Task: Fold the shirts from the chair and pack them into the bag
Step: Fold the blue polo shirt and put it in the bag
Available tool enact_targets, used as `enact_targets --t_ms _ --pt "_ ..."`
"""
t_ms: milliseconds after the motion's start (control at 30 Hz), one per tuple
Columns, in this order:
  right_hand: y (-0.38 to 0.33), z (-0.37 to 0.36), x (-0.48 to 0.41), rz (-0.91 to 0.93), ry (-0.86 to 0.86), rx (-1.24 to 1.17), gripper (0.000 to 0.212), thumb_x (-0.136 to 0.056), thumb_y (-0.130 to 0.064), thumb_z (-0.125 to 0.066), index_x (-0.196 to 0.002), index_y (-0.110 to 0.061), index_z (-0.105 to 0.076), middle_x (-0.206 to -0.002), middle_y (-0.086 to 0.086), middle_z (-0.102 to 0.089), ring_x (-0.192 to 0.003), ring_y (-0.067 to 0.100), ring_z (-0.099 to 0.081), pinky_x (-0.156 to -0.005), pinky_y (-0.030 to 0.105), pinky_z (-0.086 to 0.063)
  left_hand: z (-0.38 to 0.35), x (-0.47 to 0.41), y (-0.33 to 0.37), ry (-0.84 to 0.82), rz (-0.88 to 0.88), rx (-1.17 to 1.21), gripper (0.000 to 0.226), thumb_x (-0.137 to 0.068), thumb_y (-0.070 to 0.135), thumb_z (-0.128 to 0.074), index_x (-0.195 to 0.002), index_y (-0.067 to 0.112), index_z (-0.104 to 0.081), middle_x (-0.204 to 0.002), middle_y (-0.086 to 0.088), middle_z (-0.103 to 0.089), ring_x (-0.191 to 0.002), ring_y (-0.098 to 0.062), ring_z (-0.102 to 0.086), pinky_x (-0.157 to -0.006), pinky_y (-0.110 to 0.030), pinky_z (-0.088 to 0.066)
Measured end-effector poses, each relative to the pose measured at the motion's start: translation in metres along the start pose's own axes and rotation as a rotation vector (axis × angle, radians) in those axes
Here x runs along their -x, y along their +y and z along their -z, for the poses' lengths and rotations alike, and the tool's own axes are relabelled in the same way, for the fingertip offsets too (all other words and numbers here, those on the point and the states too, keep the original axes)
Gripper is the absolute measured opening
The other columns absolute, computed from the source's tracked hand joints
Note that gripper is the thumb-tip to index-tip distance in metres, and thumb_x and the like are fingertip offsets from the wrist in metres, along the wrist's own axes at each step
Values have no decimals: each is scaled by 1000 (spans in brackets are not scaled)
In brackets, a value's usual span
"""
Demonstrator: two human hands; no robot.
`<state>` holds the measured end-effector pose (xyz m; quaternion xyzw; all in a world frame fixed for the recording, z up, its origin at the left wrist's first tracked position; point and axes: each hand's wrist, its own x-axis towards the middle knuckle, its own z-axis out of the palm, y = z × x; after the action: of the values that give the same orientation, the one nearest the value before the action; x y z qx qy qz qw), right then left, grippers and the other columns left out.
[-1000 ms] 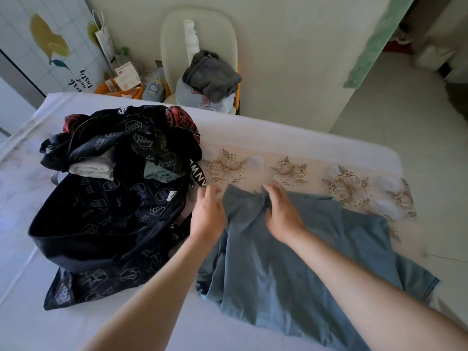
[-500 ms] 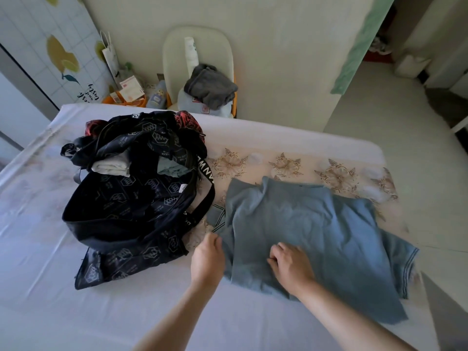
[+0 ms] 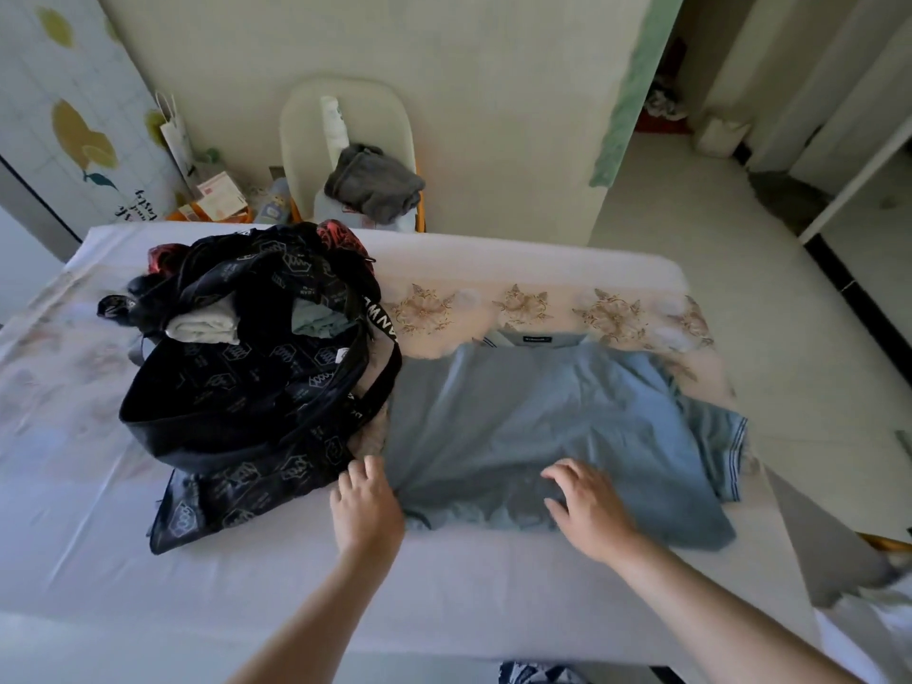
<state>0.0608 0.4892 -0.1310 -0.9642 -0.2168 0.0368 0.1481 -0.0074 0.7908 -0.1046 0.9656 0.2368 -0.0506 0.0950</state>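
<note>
Left half of the bed (image 3: 98, 535): black patterned bag (image 3: 247, 402), open, folded white shirt (image 3: 205, 330) already inside. Beyond the far edge, the chair (image 3: 306, 120) holds a grey garment (image 3: 375, 187), not yet folded. Your left hand (image 3: 367, 506) sits at the near-left corner of the blue polo shirt (image 3: 543, 412); grip unclear. Your right hand (image 3: 587, 506), fingers spread, presses the near hem. Folding looks barely begun.

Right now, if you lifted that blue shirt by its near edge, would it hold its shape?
Probably not: the blue shirt lies limp and wrinkled, its hem bunched beside the left hand. Likely light, thin fabric: it puckers under the spread fingers of the right hand.
</note>
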Motion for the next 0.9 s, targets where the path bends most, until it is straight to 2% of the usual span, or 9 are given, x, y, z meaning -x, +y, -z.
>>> enact_targets --t_ms 67,167,233,333,467,567,667,800,900 --pt "13 5 11 -98 114 60 39 -73 -19 -82 -108 -14 -66 -111 6 -63 -95 30 -66 -80 40 -52 -1 0 14 100 -211 32 51 -56 8 -75 -103 14 -58 -95 -9 -57 -86 -32 -55 -74 -42 -47" --pt "35 17 29 -449 207 183 45 -76 -21 -80 -116 -6 -66 -123 21 -60 -105 42 -62 -82 49 -51 0 3 44 28 -569 106 47 -58 23 -75 -102 26 -61 -100 2 -54 -90 -26 -55 -74 -38 -47" --pt "47 31 43 -744 138 207 54 -88 -34 -69 -132 -7 -55 -132 22 -54 -116 41 -55 -89 47 -46 -6 8 61 -52 -701 117 33 -69 39 -67 -100 31 -60 -102 7 -53 -94 -23 -56 -77 -35 -47" --pt "67 50 56 -963 23 180 48 -97 -48 -51 -134 -17 -52 -130 10 -59 -118 31 -55 -93 39 -41 -19 16 82 -192 -810 7 44 -76 54 -62 -115 33 -58 -116 7 -52 -111 -20 -51 -93 -34 -42" --pt "86 57 64 -1001 36 29 26 -94 -37 -58 -115 -24 -67 -117 8 -64 -112 31 -58 -92 38 -39 -26 23 104 -262 -796 -21 28 -91 37 -58 -119 33 -61 -123 6 -55 -121 -16 -48 -100 -28 -31" --pt "93 57 67 -1016 96 -72 47 -92 -40 -61 -133 -19 -53 -130 12 -57 -119 34 -54 -98 42 -40 -29 24 115 -277 -799 4 23 -92 32 -56 -114 32 -63 -117 7 -60 -116 -17 -52 -97 -26 -34" --pt "102 57 70 -1048 21 -6 33 -96 -45 -54 -121 -25 -61 -121 6 -67 -116 30 -58 -95 39 -37 -30 25 122 -319 -793 28 19 -92 29 -55 -108 30 -66 -113 5 -61 -112 -18 -56 -94 -28 -40" --pt "114 59 85 -993 196 103 13 -92 -33 -61 -90 -21 -66 -94 7 -69 -96 33 -62 -80 38 -37 -32 31 122 -401 -768 89 18 -93 27 -55 -106 31 -67 -113 4 -61 -108 -19 -58 -90 -28 -43" --pt "120 57 95 -976 160 202 17 -85 -22 -65 -101 -18 -69 -104 12 -61 -100 36 -56 -83 40 -41 -34 39 113 -402 -775 136 16 -92 29 -55 -103 31 -67 -107 7 -60 -101 -18 -59 -86 -28 -46"
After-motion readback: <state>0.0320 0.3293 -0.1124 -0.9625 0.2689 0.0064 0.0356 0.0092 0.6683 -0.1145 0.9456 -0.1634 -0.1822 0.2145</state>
